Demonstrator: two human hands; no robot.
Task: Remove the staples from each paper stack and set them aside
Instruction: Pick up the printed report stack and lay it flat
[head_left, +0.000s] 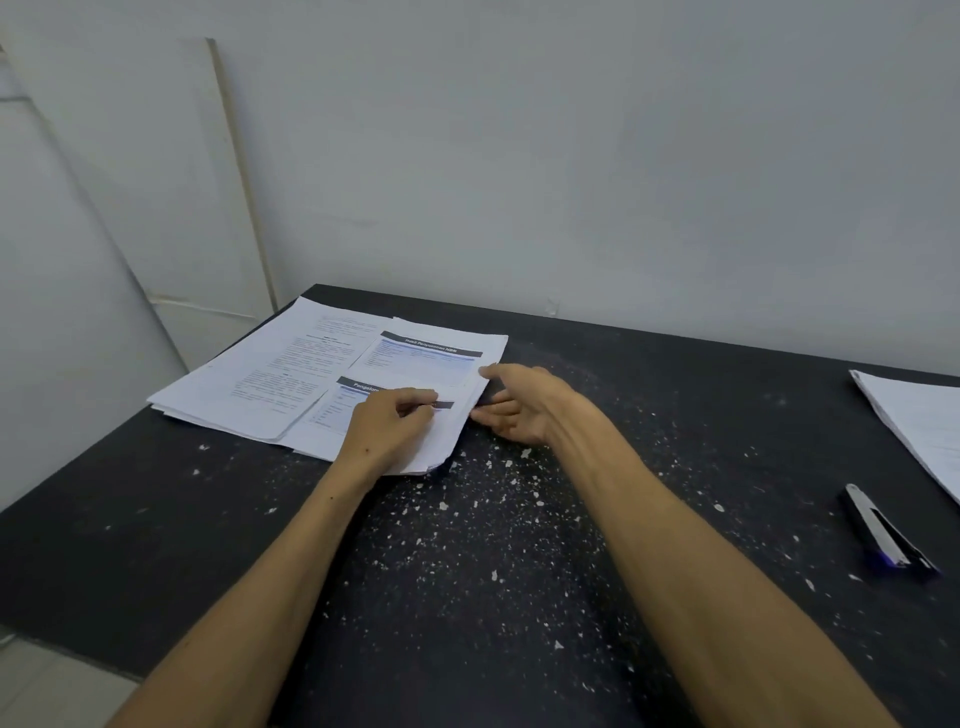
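Note:
A printed paper stack (441, 358) with dark header bars lies on top of another stack of text pages (270, 364) at the table's far left. My left hand (389, 421) rests on the top stack with its fingers curled and the thumb against the index finger; nothing shows between them. My right hand (519, 405) is at the stack's right edge, with the thumb over the paper and relaxed fingers touching the edge. A third paper stack (919, 421) lies at the right border. No staple is visible.
A black and blue stapler-like tool (883, 530) lies on the black table (467, 571), right of my right forearm. White flecks cover the tabletop. A grey wall runs behind the table, and a pale board (208, 182) leans at the left.

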